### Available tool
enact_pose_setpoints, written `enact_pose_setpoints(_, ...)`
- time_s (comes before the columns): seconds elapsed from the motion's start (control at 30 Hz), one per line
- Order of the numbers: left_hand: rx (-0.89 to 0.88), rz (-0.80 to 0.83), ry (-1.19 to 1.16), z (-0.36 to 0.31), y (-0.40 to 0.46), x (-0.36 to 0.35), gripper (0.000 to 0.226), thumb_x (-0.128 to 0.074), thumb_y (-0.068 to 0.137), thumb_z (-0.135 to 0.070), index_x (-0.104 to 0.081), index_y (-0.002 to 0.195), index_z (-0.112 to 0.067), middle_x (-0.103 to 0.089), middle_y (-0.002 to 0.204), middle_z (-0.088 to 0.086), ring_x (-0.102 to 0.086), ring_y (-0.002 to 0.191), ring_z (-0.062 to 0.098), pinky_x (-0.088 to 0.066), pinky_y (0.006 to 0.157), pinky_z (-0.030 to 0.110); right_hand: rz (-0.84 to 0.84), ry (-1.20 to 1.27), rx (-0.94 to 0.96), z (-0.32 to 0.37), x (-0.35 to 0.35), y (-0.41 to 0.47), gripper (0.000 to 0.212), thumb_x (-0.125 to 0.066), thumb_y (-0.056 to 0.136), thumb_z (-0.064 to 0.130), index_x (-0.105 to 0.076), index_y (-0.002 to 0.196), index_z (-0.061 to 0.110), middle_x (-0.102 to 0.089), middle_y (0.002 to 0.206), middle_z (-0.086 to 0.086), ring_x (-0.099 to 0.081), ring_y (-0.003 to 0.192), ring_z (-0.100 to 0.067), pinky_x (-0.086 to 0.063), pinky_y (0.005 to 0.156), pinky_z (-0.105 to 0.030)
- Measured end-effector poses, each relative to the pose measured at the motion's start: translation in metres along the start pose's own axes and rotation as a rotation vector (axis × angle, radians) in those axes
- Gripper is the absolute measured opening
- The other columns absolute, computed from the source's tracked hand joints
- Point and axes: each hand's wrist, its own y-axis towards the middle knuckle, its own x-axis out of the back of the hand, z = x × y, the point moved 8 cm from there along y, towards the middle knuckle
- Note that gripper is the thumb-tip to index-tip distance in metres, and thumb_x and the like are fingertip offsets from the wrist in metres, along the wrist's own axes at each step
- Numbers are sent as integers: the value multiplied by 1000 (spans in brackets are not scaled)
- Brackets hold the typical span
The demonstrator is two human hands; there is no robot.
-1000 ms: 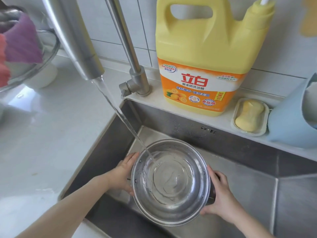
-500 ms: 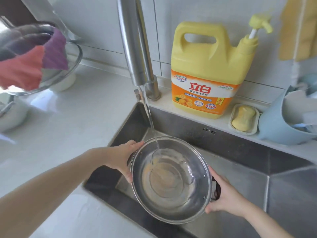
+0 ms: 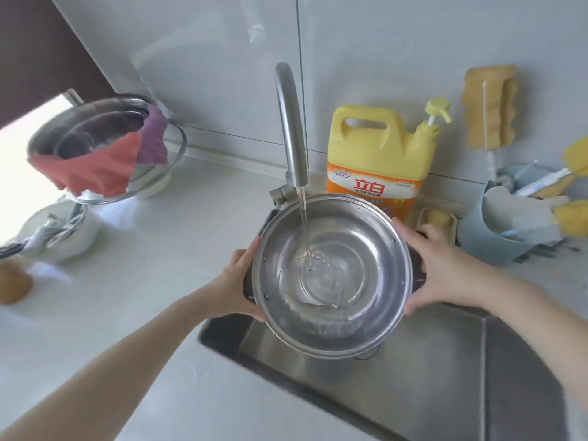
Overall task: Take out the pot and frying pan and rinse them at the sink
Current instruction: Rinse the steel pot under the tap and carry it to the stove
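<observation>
**Pot held under running tap, mouth up**

Pot [image 3: 331, 275] sits in mid-air above the far left part of the steel sink [image 3: 445, 377], its round mouth facing up toward the camera and tipped a little to the near side, so its axis runs roughly vertical. Its two dark side handles lie on a left-right line. The left hand [image 3: 235, 281] curls around the left handle with the thumb along the rim; the right hand [image 3: 445, 268] grips the right handle, fingers wrapped against the pot's outer wall. A thin stream of water [image 3: 304, 230] falls from the curved faucet [image 3: 291, 128] into the pot, landing left of centre on the base, where a shallow pool of clear water spreads.

On the far ledge behind the pot stands a yellow detergent jug [image 3: 378, 154] with a pump top, and just right of it a soap dish [image 3: 437, 218] holding a yellow bar, partly hidden by the pot and right hand. Further right, a pale blue caddy [image 3: 496, 237] holds brushes and sponges. A sponge [image 3: 490, 106] hangs on the wall above it.

On the white counter [image 3: 127, 313] at far left, a steel bowl [image 3: 105, 138] carries red and purple cloths draped over its rim. Near it a white bowl [image 3: 60, 230] holds what may be utensils, blurred.
</observation>
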Motion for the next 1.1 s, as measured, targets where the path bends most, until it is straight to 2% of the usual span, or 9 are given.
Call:
enact_pose_setpoints(0.13,39,213,-48,-10,-3,-21,147,-83,40,-72,15,147,-51,-6,153,-21,-10,146,9,-12,121,39,187,-174,-84,-2,47,-1,163,-74,7,83,12,143,58,-30,139,2,-41,126,-16,-39,108,-31)
enact_pose_setpoints(0.27,50,305,50,-19,-7,14,148,-82,35,-73,10,150,-47,-18,150,-15,-17,145,16,-18,120,42,207,114,25,3,16,-15,135,-89,25,69,-13,137,68,-38,143,32,-38,133,1,-34,113,-30)
enact_pose_setpoints(0.33,24,267,123,-23,-10,38,144,-89,42,-62,8,147,-53,-26,135,-17,-28,137,18,-28,115,43,100,229,24,1,-17,-21,141,-93,27,58,-11,141,65,-43,139,27,-42,127,2,-38,110,-30)
enact_pose_setpoints(0.43,-32,131,242,-25,-11,59,145,-93,47,-48,14,145,-55,-25,133,-13,-34,126,16,-39,106,38,-67,356,-29,-1,-57,-27,149,-96,35,39,3,145,59,-32,126,11,-41,108,-2,-37,91,-10)
enact_pose_setpoints(0.6,-96,-97,381,-28,-5,52,152,-92,48,-49,26,144,-48,-22,141,-5,-34,127,21,-40,105,40,-266,354,-3,-8,-60,-26,144,-97,45,27,4,140,60,-22,120,18,-50,87,-9,-38,77,1)
enact_pose_setpoints(0.8,-184,-318,384,-36,1,13,149,-87,52,-57,27,146,-42,-24,137,-2,-39,120,24,-49,92,42,-409,148,35,-25,-38,-55,143,-96,52,26,9,140,66,-22,126,18,-52,83,-6,-43,76,-10)
enact_pose_setpoints(0.97,-405,-660,417,-74,-10,0,149,-92,52,-43,16,154,-26,-36,128,8,-52,102,33,-52,88,44,-692,-59,-29,-38,-16,-106,151,-99,41,16,0,150,51,-34,130,-7,-54,82,-17,-58,70,-42)
enact_pose_setpoints(1.03,-516,-800,415,-96,-17,-2,138,-91,56,-43,0,155,-14,-39,125,12,-49,98,32,-47,90,40,-862,-143,17,-37,1,-132,133,-94,52,23,-10,153,38,-37,125,-19,-51,98,-30,-55,81,-42)
enact_pose_setpoints(1.1,-600,-918,412,-114,-23,-1,117,-85,66,-44,-9,149,-12,-39,123,15,-47,97,33,-42,91,38,-953,-198,156,-25,20,-153,82,-67,83,48,-25,148,21,-36,120,-25,-48,99,-37,-45,99,-30)
